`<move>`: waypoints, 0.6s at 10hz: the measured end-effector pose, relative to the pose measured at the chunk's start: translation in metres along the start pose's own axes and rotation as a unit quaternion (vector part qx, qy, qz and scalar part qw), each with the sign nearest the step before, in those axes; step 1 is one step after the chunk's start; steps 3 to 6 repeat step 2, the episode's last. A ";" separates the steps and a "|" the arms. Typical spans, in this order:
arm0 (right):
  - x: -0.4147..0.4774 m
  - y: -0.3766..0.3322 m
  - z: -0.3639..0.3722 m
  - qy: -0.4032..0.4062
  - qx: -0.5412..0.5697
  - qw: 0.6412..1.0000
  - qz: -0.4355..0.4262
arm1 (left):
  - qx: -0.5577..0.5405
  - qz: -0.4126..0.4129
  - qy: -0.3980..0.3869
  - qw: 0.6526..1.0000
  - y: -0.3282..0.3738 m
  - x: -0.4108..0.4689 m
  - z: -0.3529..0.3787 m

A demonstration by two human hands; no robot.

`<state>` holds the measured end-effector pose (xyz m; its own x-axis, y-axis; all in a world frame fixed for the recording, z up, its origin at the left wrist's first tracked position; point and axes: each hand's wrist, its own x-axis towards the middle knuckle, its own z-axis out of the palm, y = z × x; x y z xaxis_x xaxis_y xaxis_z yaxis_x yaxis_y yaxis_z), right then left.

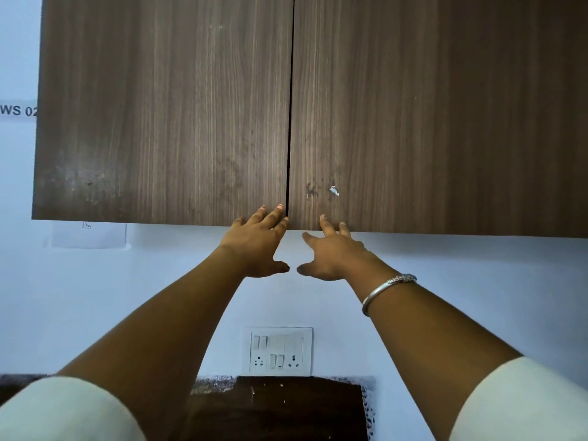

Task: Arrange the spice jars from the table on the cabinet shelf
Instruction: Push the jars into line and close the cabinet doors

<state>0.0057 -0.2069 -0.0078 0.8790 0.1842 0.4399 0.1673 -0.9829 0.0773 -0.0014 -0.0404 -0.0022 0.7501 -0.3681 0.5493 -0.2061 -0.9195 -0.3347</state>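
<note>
A pale wall fills the background, and on it hangs the brown wood-grain cabinet, directly above both hands. Its left door and right door are shut, meeting at a thin dark seam, so the shelf inside is hidden. The doors' bottom edge runs level just above the knuckles, with bare wall below it. The left hand reaches up with its fingers straight and spread, holding nothing. Its fingertips lie against the lower margin of the left door, just beside the seam. The right hand is likewise spread wide and holds nothing. Its index and middle fingertips sit at the lower edge of the right door, slightly right of the seam. Whether any finger hooks under the edge cannot be told. The two thumbs point toward each other, close but apart. A silver bangle circles the right wrist. Below the hands, between the forearms, a white switch plate is set into the wall, and under it is a dark wooden surface. Far left of the left hand, a paper label reading "WS 02" is partly covered by the cabinet's side. A pale sheet is stuck to the wall just beneath the cabinet's left corner.
</note>
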 end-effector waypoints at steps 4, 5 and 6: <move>-0.042 0.022 -0.019 0.023 -0.059 0.998 -0.027 | 0.042 -0.029 0.021 0.998 -0.001 -0.028 -0.030; -0.042 0.022 -0.019 0.023 -0.059 0.998 -0.027 | 0.042 -0.029 0.021 0.998 -0.001 -0.028 -0.030; -0.042 0.022 -0.019 0.023 -0.059 0.998 -0.027 | 0.042 -0.029 0.021 0.998 -0.001 -0.028 -0.030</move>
